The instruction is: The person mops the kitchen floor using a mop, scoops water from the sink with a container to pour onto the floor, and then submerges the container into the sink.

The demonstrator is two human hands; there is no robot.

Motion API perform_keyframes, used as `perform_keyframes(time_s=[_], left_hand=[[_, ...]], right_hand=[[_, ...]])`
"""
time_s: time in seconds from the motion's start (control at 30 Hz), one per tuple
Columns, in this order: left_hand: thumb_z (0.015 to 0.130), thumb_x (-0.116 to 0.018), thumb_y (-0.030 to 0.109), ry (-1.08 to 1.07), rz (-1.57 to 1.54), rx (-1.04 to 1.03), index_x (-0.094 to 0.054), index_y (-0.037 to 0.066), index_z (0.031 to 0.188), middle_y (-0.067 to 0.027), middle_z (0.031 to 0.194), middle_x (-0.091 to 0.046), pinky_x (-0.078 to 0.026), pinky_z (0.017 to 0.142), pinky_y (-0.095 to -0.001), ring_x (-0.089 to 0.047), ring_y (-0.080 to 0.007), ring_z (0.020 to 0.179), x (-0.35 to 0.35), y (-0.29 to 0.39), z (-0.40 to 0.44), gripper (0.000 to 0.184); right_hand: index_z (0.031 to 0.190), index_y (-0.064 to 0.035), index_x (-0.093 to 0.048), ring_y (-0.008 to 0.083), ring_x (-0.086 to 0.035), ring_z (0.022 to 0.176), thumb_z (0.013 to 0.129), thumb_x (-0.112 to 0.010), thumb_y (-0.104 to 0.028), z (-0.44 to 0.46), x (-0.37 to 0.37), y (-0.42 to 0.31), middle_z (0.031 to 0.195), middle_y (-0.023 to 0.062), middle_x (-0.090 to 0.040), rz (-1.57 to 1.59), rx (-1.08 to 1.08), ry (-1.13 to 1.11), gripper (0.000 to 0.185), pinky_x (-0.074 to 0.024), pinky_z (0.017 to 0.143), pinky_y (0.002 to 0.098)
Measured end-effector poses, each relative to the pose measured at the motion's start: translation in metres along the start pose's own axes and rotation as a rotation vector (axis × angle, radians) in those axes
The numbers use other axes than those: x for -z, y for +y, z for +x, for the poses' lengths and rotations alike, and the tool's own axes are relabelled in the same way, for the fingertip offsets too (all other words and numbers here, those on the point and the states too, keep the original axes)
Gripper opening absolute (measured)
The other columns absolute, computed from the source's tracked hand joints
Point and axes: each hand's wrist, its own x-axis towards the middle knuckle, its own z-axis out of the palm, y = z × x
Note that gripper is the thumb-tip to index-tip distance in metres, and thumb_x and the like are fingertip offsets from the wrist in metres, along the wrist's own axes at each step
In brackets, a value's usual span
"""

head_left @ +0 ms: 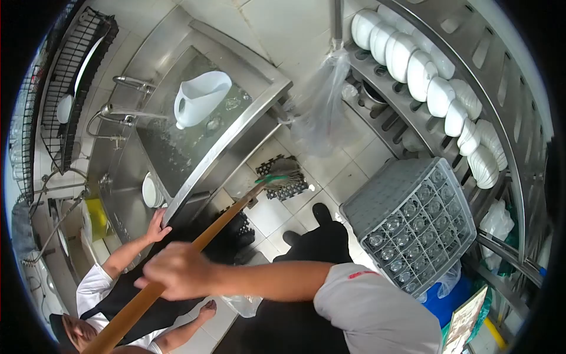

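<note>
My right hand (177, 272) is closed around the wooden handle (227, 219) of a mop, with the forearm in a grey sleeve reaching across from the right. The handle slants from the lower left up to a green clamp and the greyish mop head (284, 169). That head rests on a black perforated floor mat (293, 190) beside the sink's base. At the bottom edge, a sliver of skin by the handle may be my left hand; its fingers are hidden.
A co-worker (100, 310) in a white shirt and dark apron stands at left, one hand on the sink's edge. The steel sink (221, 144) holds water and a white jug (200, 97). A grey glass rack (377, 197) and shelves of white dishes (421, 74) stand right.
</note>
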Motion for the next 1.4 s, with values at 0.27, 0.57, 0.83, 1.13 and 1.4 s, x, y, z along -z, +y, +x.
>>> perform_keyframes(time_s=[0.27, 0.57, 0.83, 1.13, 1.4], left_hand=[[0.097, -0.048, 0.033, 0.322, -0.106, 0.054, -0.042, 0.014, 0.068, -0.0003, 0.055, -0.044, -0.032, 0.045, -0.0271, -0.040, -0.0120, 0.044, -0.074, -0.196, -0.115, 0.035], [0.097, -0.049, 0.027, 0.320, -0.090, 0.082, -0.049, 0.006, 0.077, -0.0018, 0.056, -0.041, -0.036, 0.049, -0.0279, -0.040, -0.0152, 0.047, -0.083, -0.237, -0.139, 0.029], [0.094, -0.051, 0.020, 0.190, -0.165, 0.119, -0.055, 0.003, 0.100, -0.0117, 0.095, -0.057, -0.046, 0.084, -0.0337, -0.055, -0.0178, 0.088, -0.029, -0.209, -0.174, 0.018], [0.092, -0.056, 0.013, 0.164, -0.405, 0.137, -0.047, 0.012, 0.071, -0.0005, 0.054, -0.046, -0.041, 0.047, -0.0251, -0.049, -0.0146, 0.046, -0.103, -0.246, -0.130, 0.023], [0.101, -0.043, 0.017, 0.341, 0.068, -0.110, -0.048, 0.006, 0.071, -0.0095, 0.073, -0.052, -0.041, 0.051, -0.0247, -0.048, -0.0148, 0.053, 0.005, -0.064, -0.058, 0.032]], right_hand=[[0.063, -0.0082, -0.058, 0.0342, -0.065, 0.063, 0.082, -0.071, -0.015, -0.104, 0.038, 0.142, 0.062, 0.0122, -0.061, -0.179, -0.303, -0.308, 0.024, -0.0513, 0.064, 0.0441], [0.074, -0.0110, -0.070, 0.0305, -0.070, 0.072, 0.068, -0.076, -0.021, -0.112, 0.050, 0.195, 0.077, 0.0082, -0.071, -0.389, -0.372, -0.528, 0.013, -0.0554, 0.069, 0.0428], [0.068, -0.0128, -0.066, 0.0302, -0.069, 0.069, 0.072, -0.073, -0.020, -0.121, 0.062, 0.208, 0.070, 0.0097, -0.068, -0.286, -0.416, -0.413, 0.011, -0.0525, 0.064, 0.0440], [0.063, -0.0108, -0.065, 0.0327, -0.066, 0.058, 0.078, -0.073, -0.023, -0.141, 0.069, 0.194, 0.062, 0.0151, -0.064, -0.338, -0.417, -0.339, 0.021, -0.0536, 0.060, 0.0456], [0.073, -0.0141, -0.066, 0.0303, -0.068, 0.065, 0.065, -0.072, -0.017, -0.024, 0.000, 0.038, 0.068, 0.0051, -0.067, -0.146, -0.226, -0.377, 0.010, -0.0535, 0.059, 0.0429]])
